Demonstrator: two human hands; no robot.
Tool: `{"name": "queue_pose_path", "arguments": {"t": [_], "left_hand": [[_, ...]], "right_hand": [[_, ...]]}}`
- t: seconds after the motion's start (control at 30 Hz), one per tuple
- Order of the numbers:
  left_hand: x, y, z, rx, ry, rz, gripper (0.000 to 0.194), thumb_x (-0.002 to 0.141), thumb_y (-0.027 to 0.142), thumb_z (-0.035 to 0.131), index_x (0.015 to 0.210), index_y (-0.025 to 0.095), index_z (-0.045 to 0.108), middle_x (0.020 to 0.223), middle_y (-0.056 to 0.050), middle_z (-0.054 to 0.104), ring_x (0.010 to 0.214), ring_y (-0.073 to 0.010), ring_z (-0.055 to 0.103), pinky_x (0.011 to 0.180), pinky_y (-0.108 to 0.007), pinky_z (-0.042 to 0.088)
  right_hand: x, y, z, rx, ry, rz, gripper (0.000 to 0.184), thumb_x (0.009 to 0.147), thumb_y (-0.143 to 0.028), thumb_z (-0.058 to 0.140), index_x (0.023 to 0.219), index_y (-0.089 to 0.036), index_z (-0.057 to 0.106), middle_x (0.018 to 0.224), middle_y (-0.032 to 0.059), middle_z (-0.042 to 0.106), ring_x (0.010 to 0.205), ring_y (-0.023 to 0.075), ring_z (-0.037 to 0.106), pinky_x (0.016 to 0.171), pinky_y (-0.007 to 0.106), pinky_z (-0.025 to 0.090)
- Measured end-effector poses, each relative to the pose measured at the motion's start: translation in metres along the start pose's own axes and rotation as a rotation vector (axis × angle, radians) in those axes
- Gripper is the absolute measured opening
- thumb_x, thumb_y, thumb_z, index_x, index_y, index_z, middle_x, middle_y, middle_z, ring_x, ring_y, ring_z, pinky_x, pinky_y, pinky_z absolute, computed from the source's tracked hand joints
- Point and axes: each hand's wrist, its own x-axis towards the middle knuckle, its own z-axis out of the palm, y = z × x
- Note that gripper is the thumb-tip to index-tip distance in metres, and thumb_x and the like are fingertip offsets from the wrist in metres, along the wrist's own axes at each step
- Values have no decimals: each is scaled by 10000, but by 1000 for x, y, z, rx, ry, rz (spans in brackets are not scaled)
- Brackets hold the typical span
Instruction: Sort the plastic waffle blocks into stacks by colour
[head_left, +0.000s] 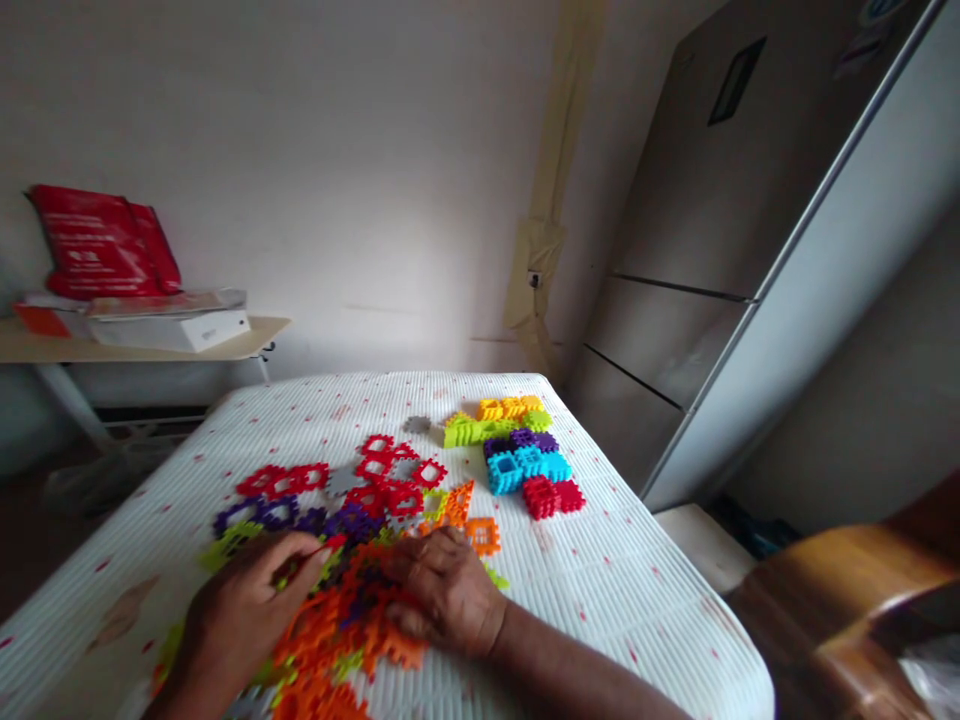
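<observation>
A pile of flat interlocking plastic pieces (352, 500) in red, purple, orange, green and grey lies on a white cloth-covered table (615, 580). My left hand (244, 610) rests on the pile's near left side, fingers curled and pinching at a small piece among the orange and green ones. My right hand (446, 590) lies over the orange pieces (330, 640) with its fingers bent down onto them; what it grips is hidden. Farther right stand built cubes (517, 455) in orange, green, purple, blue and red, set in a row.
A tall grey refrigerator (735, 230) stands right of the table. A wooden chair (847, 610) is at the near right. At the back left a low shelf (142, 345) carries a white box and a red bag (101, 240).
</observation>
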Motion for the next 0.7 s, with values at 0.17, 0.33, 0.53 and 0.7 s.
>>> {"name": "queue_pose_path", "arguments": {"t": [0.17, 0.33, 0.53, 0.7], "left_hand": [[-5, 22, 2, -457, -158, -298, 272, 605, 491, 633, 663, 228, 597, 523, 47, 542, 497, -142, 491, 485, -255, 387], [-8, 36, 18, -752, -278, -407, 289, 610, 441, 700, 656, 191, 562, 476, 69, 471, 424, -81, 372, 409, -208, 299], [-17, 48, 27, -890, -255, -463, 286, 602, 401, 745, 669, 197, 556, 536, 76, 510, 455, -67, 399, 439, -181, 330], [-25, 50, 26, -884, -306, -520, 326, 566, 426, 769, 674, 205, 554, 562, 69, 545, 478, -76, 441, 447, -177, 354]], "right_hand": [[16, -13, -19, 160, 83, 175, 428, 912, -510, 420, 1173, -183, 513, 1109, 104, 619, 999, 209, 565, 838, 340, 460], [24, -27, -22, 248, 94, 255, 480, 868, -504, 514, 1220, -178, 490, 1143, 118, 583, 1038, 221, 544, 876, 347, 469], [20, -26, -29, 234, 31, 370, 406, 874, -435, 519, 1185, -174, 523, 1126, 126, 566, 1013, 229, 541, 860, 350, 479], [12, -24, -32, 213, 51, 287, 419, 886, -480, 480, 1165, -172, 536, 1068, 114, 590, 974, 221, 550, 827, 340, 486]]}}
